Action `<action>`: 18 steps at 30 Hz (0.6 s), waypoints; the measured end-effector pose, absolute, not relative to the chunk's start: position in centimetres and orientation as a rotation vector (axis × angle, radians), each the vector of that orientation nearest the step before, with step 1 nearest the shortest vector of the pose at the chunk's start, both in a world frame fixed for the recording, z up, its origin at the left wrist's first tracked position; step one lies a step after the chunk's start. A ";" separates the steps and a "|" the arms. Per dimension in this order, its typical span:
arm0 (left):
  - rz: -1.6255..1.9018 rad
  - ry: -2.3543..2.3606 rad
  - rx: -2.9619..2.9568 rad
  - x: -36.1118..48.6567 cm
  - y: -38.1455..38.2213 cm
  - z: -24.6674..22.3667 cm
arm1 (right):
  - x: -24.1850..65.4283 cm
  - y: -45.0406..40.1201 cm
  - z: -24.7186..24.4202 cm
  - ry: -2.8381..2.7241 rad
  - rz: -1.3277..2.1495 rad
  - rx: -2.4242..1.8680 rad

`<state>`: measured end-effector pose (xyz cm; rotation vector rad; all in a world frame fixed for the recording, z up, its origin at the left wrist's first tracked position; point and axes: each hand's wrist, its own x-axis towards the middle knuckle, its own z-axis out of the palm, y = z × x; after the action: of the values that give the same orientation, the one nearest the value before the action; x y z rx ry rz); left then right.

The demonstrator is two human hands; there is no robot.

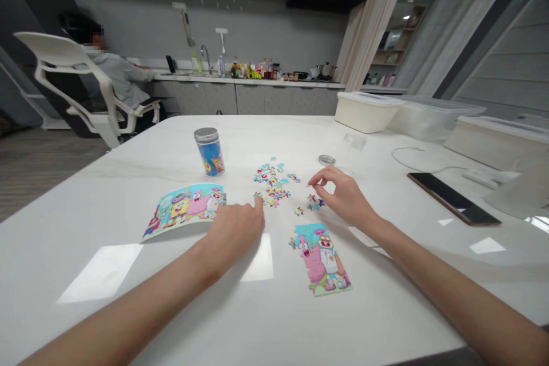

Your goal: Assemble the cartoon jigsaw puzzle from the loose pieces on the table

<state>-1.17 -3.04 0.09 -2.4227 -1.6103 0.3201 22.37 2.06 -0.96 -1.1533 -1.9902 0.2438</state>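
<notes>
My right hand point(343, 197) pinches a small puzzle piece point(309, 185) between thumb and fingertips, just above the table. A few loose pieces point(315, 202) lie below it. With its index finger stretched out, my left hand point(238, 229) touches the near left edge of a heap of puzzle pieces point(277, 191); its other fingers are curled and partly hidden. Nearer to me lies a joined puzzle section point(321, 260) showing a pink starfish and a brown figure in white. A curved picture sheet point(184, 209) with cartoon characters lies left of my left hand, which covers its right end.
A blue-labelled jar point(210, 153) with a metal lid stands behind the sheet. A metal ring-like lid point(326, 159) and a clear container point(355, 140) are farther back. At right lie a phone point(452, 198) and a cable; storage boxes point(366, 111) stand behind. A person point(120, 77) sits far left.
</notes>
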 end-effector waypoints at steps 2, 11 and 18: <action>0.329 -1.610 -2.415 -1.2 -3.0 0.0 | 22.3 2.1 -1.2 -1.994 0.282 -1.156; 0.326 -1.620 -2.377 -1.1 -2.9 0.0 | 22.4 2.9 -2.8 -2.108 0.461 -1.344; 0.321 -1.611 -2.372 -1.2 -2.8 -0.1 | 22.1 2.4 -2.2 -2.164 0.372 -1.349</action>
<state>-1.20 -2.84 -0.07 -2.3720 -1.6111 0.3210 22.13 2.38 -2.24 -1.3493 -2.1642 0.3716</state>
